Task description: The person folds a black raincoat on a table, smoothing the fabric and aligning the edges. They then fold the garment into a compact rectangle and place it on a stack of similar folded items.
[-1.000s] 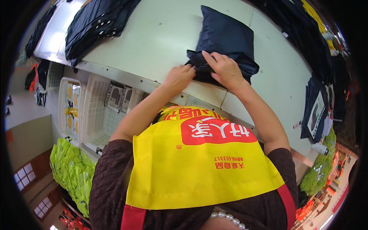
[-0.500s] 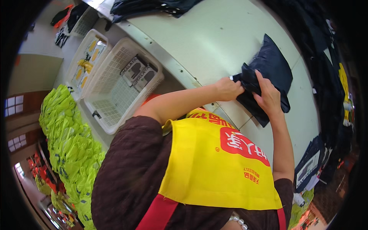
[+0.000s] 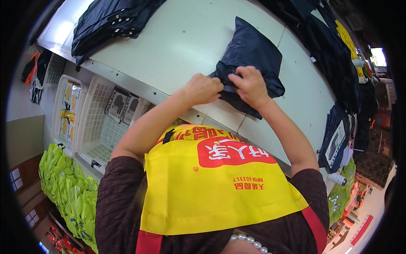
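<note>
A plump, dark navy fabric pouch (image 3: 256,53), shaped like a small pillow, lies on the pale table (image 3: 190,46) in front of me. Its near end is a bunched edge, and loose fabric hangs below it. My left hand (image 3: 203,89) is closed on the left corner of that edge, knuckles up. From the right, my right hand (image 3: 252,88) bends its fingers and thumb onto the bunched fabric at the middle of the edge. The fingertips of both hands are partly hidden, and a small light patch shows between them.
Dark garments (image 3: 114,27) lie stacked at the table's far left. More dark cloth (image 3: 296,46) lines the right side. Beside the table at left stand a white basket (image 3: 91,118) holding printed packages (image 3: 122,106), another white crate (image 3: 63,142) and a lime-green heap (image 3: 69,186).
My view has turned, so table and pouch sit further left in the picture. My right hand's fingers, stretched along the pouch before, are now curled at its edge. The left hand keeps hold.
</note>
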`<state>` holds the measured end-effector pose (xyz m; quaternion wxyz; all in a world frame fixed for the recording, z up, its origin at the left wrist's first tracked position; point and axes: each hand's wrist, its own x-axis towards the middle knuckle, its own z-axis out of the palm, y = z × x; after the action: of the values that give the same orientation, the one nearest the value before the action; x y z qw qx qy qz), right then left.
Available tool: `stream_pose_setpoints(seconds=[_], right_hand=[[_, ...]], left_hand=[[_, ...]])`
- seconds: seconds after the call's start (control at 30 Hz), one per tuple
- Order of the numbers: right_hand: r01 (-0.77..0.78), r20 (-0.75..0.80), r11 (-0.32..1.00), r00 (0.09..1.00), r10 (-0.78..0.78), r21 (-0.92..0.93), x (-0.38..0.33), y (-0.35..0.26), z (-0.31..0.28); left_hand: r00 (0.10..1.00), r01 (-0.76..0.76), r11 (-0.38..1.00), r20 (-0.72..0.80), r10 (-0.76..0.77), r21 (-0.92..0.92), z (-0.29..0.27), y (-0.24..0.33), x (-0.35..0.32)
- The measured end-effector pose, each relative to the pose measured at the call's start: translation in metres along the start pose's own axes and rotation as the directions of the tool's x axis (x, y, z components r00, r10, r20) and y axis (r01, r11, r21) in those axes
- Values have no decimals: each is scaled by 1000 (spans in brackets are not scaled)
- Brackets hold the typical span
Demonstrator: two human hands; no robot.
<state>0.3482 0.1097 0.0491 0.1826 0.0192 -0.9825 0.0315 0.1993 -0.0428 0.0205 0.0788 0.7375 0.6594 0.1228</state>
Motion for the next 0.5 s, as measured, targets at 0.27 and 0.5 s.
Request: stream_pose_setpoints(seconds=[0.27, 0.5], right_hand=[[-187, 412, 964, 906, 95, 189, 7, 12, 36], [-544, 601, 547, 794, 90, 636, 47, 42, 30]], left_hand=[[972, -233, 971, 34, 232, 49, -17, 9, 29], [936, 74, 997, 345, -73, 10, 30, 98, 56]])
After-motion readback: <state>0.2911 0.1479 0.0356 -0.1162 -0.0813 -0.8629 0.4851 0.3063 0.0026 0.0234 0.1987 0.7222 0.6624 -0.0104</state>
